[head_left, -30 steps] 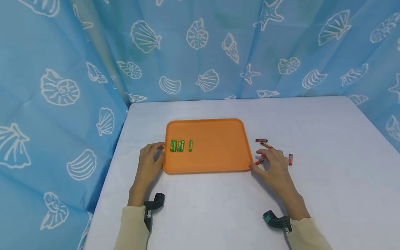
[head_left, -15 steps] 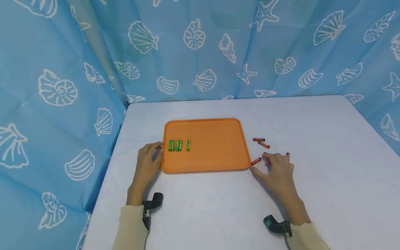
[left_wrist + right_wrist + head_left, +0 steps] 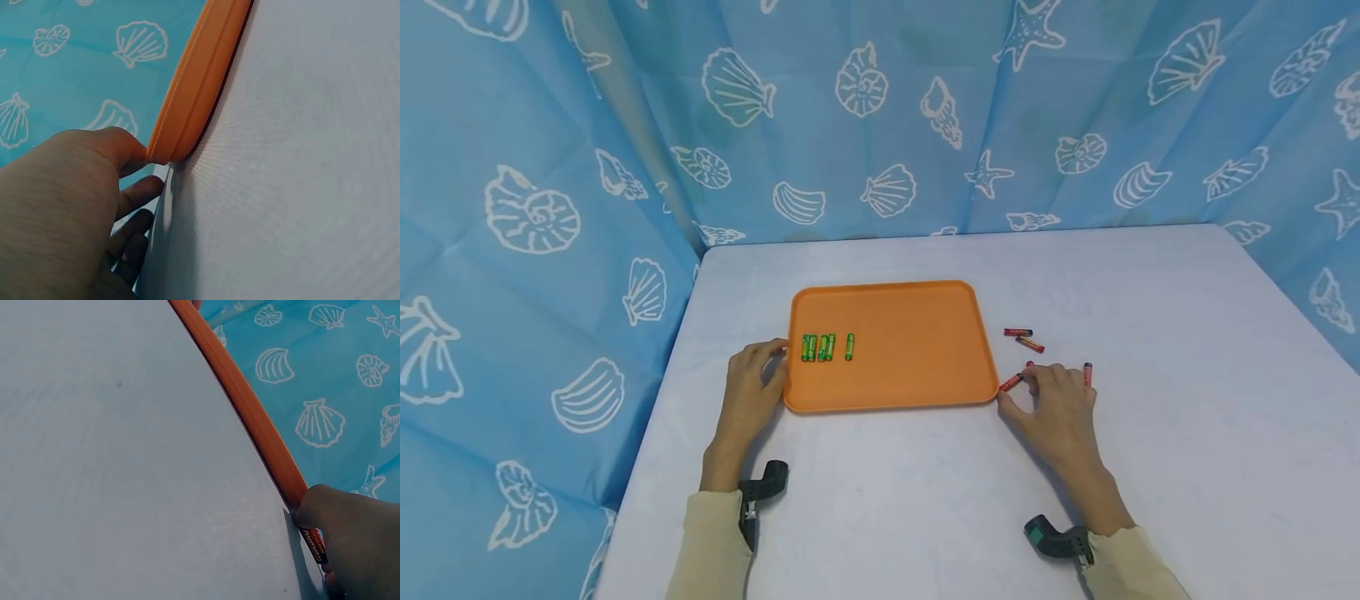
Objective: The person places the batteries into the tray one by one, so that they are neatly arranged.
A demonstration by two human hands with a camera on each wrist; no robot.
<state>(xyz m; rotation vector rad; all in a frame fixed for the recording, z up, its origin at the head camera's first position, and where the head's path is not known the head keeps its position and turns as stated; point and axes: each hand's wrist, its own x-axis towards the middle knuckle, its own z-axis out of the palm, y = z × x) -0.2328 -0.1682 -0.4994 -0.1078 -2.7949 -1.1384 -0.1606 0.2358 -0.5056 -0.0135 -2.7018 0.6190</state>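
Observation:
An orange tray lies on the table, with several green batteries standing side by side in a row on its left part. My left hand touches the tray's left rim with relaxed fingers; in the left wrist view, its thumb meets the tray corner. At the tray's lower right corner, the thumb of my right hand touches the rim. Between that thumb and the index finger lies a red battery, also partly visible in the right wrist view. Another red end shows by the index fingertip, mostly hidden.
Two red batteries, one lying flat and one slanted, are right of the tray. A further red battery lies just beyond the right hand. A blue shell-print curtain borders the white table behind and at the left.
The right hand's fingers have shifted a little, uncovering more of the red battery beside the tray corner. The left hand stays at the tray's rim. The whole view has drifted slightly.

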